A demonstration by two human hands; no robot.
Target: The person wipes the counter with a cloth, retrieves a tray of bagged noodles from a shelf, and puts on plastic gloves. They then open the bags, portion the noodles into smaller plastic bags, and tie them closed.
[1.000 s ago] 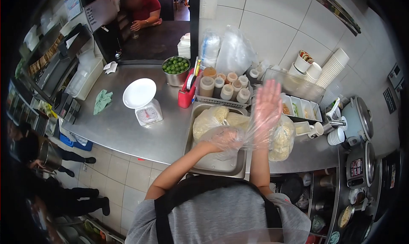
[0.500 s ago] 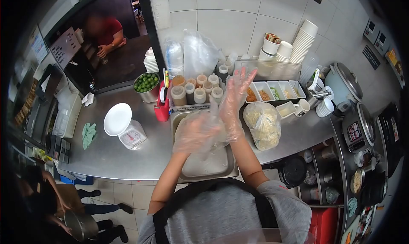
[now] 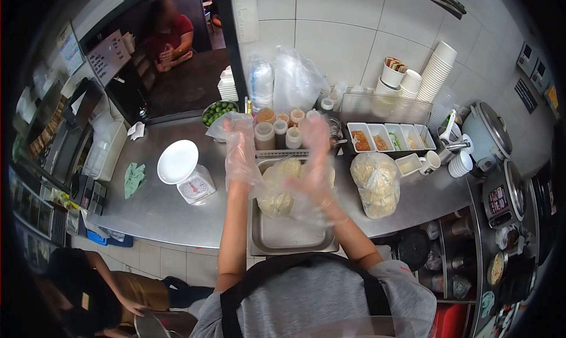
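Note:
Both my hands wear loose clear plastic gloves and are raised above a steel tray (image 3: 289,238) on the counter. My left hand (image 3: 239,149) is up near the sauce bottles (image 3: 274,134), its glove baggy and hanging. My right hand (image 3: 315,161) is spread, fingers apart, over a clear bag of noodles (image 3: 276,196) lying in the tray. Neither hand holds anything. A second bag of noodles (image 3: 375,184) sits on the counter to the right of the tray.
A kitchen scale with a white plate (image 3: 183,167) and a green cloth (image 3: 134,177) lie left. A bowl of limes (image 3: 219,111), topping containers (image 3: 386,137), stacked cups (image 3: 436,69) and rice cookers (image 3: 489,131) line the back and right. A co-worker (image 3: 88,291) crouches lower left.
My hands were together, the left working the glove at the right wrist. They have separated; the left has risen up and left, and the right has dropped over the tray.

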